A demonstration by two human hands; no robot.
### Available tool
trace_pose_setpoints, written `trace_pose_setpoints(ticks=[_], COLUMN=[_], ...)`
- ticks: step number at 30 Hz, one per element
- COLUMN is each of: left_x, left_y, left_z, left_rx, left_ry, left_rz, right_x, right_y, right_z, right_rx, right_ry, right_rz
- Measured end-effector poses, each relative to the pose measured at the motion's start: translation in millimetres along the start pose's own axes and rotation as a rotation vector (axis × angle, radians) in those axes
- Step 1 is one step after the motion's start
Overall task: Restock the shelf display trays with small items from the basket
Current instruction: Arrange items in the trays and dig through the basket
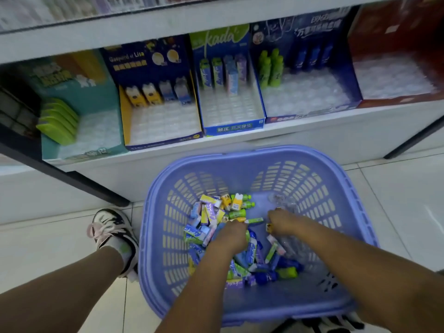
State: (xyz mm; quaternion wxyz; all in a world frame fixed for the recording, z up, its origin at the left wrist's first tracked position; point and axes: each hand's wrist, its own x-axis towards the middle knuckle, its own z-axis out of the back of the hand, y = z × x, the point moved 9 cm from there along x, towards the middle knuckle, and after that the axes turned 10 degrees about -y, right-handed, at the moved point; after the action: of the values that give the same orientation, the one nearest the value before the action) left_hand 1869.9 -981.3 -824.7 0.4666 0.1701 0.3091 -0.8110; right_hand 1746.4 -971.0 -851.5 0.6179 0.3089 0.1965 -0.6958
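Note:
A lilac plastic basket [264,153] stands on the floor in front of the low shelf. Inside lies a pile of small items [211,227]: tiny cartons, green tubes and blue bottles. Both my hands are down in it. My left hand [230,234] curls its fingers into the middle of the pile, with a small yellow-white item at its fingertips. My right hand [286,222] is just to the right, fingers curled, and a small yellow carton [269,227] peeks out beside its thumb. A green tube [254,221] lies between the hands.
Display trays line the shelf: a teal tray [96,150] with green pieces, a navy-yellow tray [163,140] with small cartons, a blue kada tray [233,128], a blue tray [312,111] with bottles, a red tray [396,99]. My shoe [113,231] stands left of the basket.

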Motion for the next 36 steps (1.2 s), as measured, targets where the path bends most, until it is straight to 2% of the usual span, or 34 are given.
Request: trace_pose_setpoints(ticks=[4,8,11,16,19,21,24,27,29,31,33,36], left_x=[12,31,49,68,73,72,66,57,45,30,11,-18], left_y=[14,3,-5,-9,-3,0,2,-7,-15,-21,-25,-25], left_z=[3,9,6,-15,-15,-7,18,61,91,122,150,189], left_rx=[-0.08,-0.101,-0.046,0.187,0.188,0.04,-0.416,-0.728,-0.993,-1.158,-1.249,-1.366], left_ry=[-0.104,-0.237,-0.286,-0.267,-0.298,-0.318,-0.356,-0.39,-0.387,-0.383,-0.395,-0.461], left_rz=[0.061,0.034,0.007,0.015,0.079,0.147,0.232,0.198,0.17,0.134,0.101,0.024], right_x=[11,12,10,1,-7,-10,-18,-37,-55,-74,-94,-114], right_y=[-8,-17,-18,-25,-31,-32,-26,-6,8,18,26,28], right_z=[-11,-9,7,56,74,88,110,138,165,193,224,271], right_rx=[0.071,0.103,0.153,0.36,0.588,0.67,0.729,0.879,1.043,1.201,1.301,1.394], right_ry=[-0.032,-0.028,0.06,-0.005,0.018,0.004,-0.017,0.018,0.021,0.012,-0.049,-0.314], right_rz=[-0.021,-0.1,-0.146,-0.089,-0.104,-0.09,-0.033,0.112,0.202,0.275,0.357,0.421])
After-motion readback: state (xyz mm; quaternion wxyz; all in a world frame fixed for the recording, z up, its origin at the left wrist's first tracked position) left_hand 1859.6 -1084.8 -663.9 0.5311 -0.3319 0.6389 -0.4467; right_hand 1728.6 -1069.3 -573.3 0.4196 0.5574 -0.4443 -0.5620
